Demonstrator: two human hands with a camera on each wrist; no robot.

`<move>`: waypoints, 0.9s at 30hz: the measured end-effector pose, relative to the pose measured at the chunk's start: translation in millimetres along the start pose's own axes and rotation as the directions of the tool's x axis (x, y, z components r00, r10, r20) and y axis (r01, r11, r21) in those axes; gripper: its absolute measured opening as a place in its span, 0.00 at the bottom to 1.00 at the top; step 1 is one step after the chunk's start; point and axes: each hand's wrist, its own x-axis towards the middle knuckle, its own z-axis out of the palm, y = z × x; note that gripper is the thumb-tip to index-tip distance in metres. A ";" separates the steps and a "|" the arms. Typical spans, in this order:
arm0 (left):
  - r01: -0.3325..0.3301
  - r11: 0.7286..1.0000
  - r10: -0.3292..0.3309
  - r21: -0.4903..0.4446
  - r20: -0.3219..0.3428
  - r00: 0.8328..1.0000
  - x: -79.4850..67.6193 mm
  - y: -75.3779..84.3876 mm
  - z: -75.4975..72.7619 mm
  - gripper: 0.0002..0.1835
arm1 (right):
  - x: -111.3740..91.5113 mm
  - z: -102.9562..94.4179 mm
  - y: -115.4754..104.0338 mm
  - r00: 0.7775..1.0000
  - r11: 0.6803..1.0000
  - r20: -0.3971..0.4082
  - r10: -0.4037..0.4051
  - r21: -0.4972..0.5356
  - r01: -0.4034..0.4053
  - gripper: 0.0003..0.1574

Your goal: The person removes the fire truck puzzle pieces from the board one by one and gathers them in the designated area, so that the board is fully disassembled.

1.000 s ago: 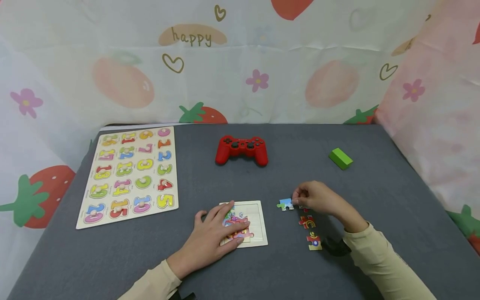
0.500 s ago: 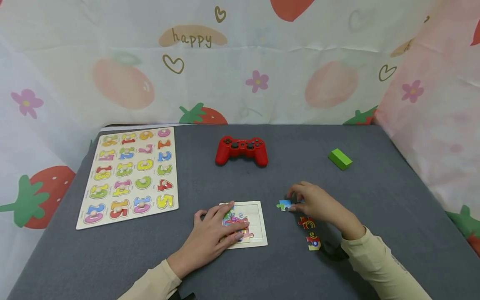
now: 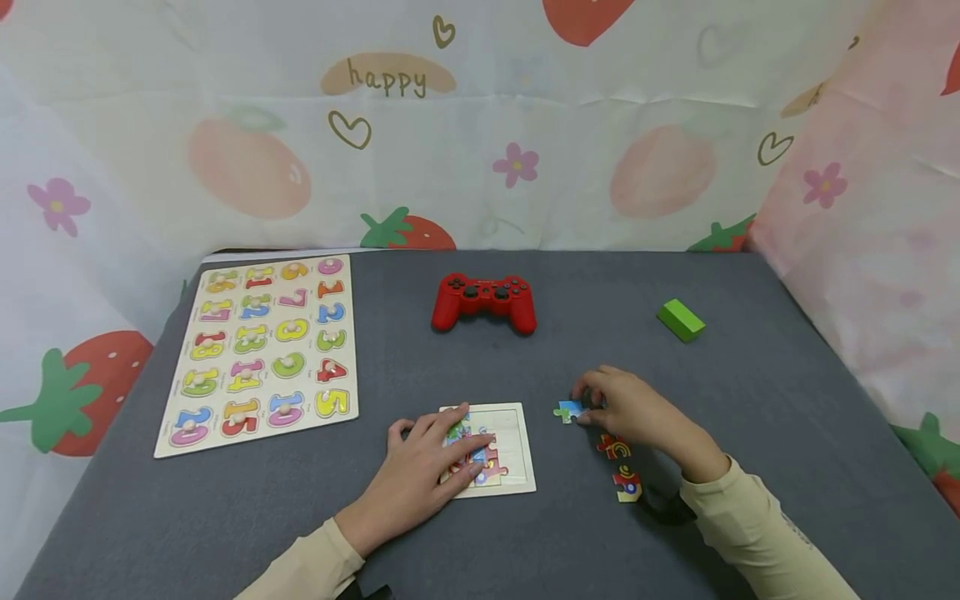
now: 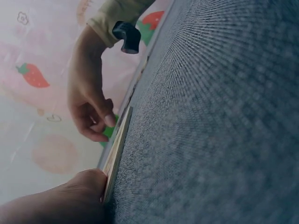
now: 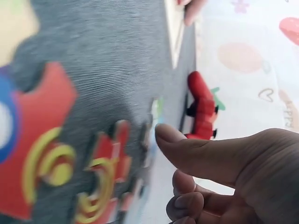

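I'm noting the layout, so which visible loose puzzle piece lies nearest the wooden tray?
The blue-and-green piece, at the fingertips of the right hand. The two red-and-yellow pieces lie farther from the tray.

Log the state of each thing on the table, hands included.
Puzzle frame: partly filled
Left hand: resting on puzzle frame
Blue piece: outside frame
Right hand: at blue piece, grip unclear
Red pieces: loose, outside frame
Red controller: lying untouched
Number board: holding numbers, untouched
Green block: lying untouched
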 end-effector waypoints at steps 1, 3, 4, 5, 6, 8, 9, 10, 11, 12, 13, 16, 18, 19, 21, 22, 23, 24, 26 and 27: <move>0.002 1.000 -0.002 -0.003 -0.004 1.000 0.1 -0.1 0.4 0.19 | 0.8 -0.8 -2.0 1.000 1.000 -0.008 -0.007 -0.005 0.007 0.12; 0.006 1.000 -0.006 -0.007 -0.014 1.000 0.0 -0.2 0.8 0.19 | 3.3 -1.6 -7.7 1.000 1.000 -0.023 -0.020 0.001 0.020 0.12; 0.009 1.000 -0.009 -0.009 -0.020 1.000 0.0 -0.3 1.0 0.19 | 5.1 -1.6 -11.4 0.999 1.000 -0.028 -0.026 0.010 0.026 0.12; 0.011 1.000 -0.011 -0.013 -0.023 1.000 -0.1 -0.5 1.1 0.18 | 7.2 -1.2 -15.8 0.999 0.999 -0.033 -0.038 0.019 0.038 0.11; 0.014 1.000 -0.014 -0.014 -0.026 1.000 -0.2 -0.9 1.1 0.18 | 9.7 -0.3 -20.6 0.998 0.998 -0.040 -0.051 0.031 0.052 0.11; 0.018 1.000 -0.018 -0.014 -0.030 0.999 -0.2 -1.6 0.8 0.18 | 15.0 3.2 -31.3 0.996 0.995 -0.055 -0.072 0.060 0.075 0.09; 0.019 1.000 -0.019 -0.012 -0.030 0.999 -0.1 -2.0 0.6 0.17 | 18.0 5.6 -36.9 0.994 0.994 -0.065 -0.086 0.069 0.090 0.08; 0.018 1.000 -0.018 -0.008 -0.030 0.999 0.0 -2.4 0.4 0.17 | 21.1 8.2 -42.6 0.992 0.991 -0.075 -0.104 0.074 0.110 0.07; 0.017 1.000 -0.017 -0.004 -0.032 0.999 0.1 -2.8 0.1 0.17 | 24.3 11.2 -48.3 0.989 0.988 -0.082 -0.124 0.080 0.130 0.06; 0.015 1.000 -0.015 -0.002 -0.038 0.999 0.4 -2.9 -0.3 0.17 | 27.6 14.8 -53.4 0.986 0.985 -0.087 -0.141 0.085 0.148 0.05; 0.012 1.000 -0.012 -0.002 -0.050 0.999 0.5 -3.4 -0.7 0.17 | 31.3 18.6 -58.5 0.984 0.983 -0.084 -0.155 0.087 0.162 0.04; -0.002 1.000 0.000 -0.013 -0.105 0.995 0.6 -4.5 -1.8 0.14 | 41.7 30.7 -70.8 0.978 0.974 -0.054 -0.200 0.100 0.205 0.01; -0.013 1.000 0.009 -0.025 -0.147 0.989 0.6 -5.1 -2.1 0.12 | 47.0 37.9 -76.0 0.976 0.970 -0.025 -0.215 0.114 0.216 0.02; -0.017 0.999 0.013 -0.027 -0.163 0.986 0.4 -5.4 -2.2 0.12 | 49.0 40.8 -78.2 0.976 0.969 -0.009 -0.216 0.124 0.215 0.03; -0.032 0.999 0.028 -0.020 -0.187 0.982 0.4 -6.0 -2.1 0.11 | 51.7 45.4 -81.7 0.977 0.967 0.013 -0.214 0.141 0.210 0.05; -0.038 0.999 0.034 -0.015 -0.193 0.981 0.2 -6.4 -2.0 0.11 | 52.6 47.5 -82.6 0.977 0.968 0.023 -0.211 0.147 0.205 0.05; -0.043 0.999 0.040 -0.010 -0.197 0.980 0.0 -6.6 -2.1 0.12 | 53.2 48.9 -83.6 0.978 0.968 0.033 -0.205 0.155 0.198 0.05; -0.048 0.999 0.046 -0.008 -0.199 0.979 -0.1 -6.8 -2.1 0.12 | 53.6 50.1 -84.5 0.979 0.968 0.039 -0.200 0.160 0.191 0.05; -0.050 0.999 0.048 -0.003 -0.199 0.979 -0.2 -7.3 -2.1 0.12 | 54.4 52.3 -85.4 0.980 0.969 0.047 -0.193 0.163 0.183 0.05; -0.048 0.999 0.046 -0.003 -0.201 0.979 -0.2 -7.5 -2.0 0.12 | 54.8 53.2 -85.9 0.981 0.970 0.048 -0.190 0.164 0.180 0.04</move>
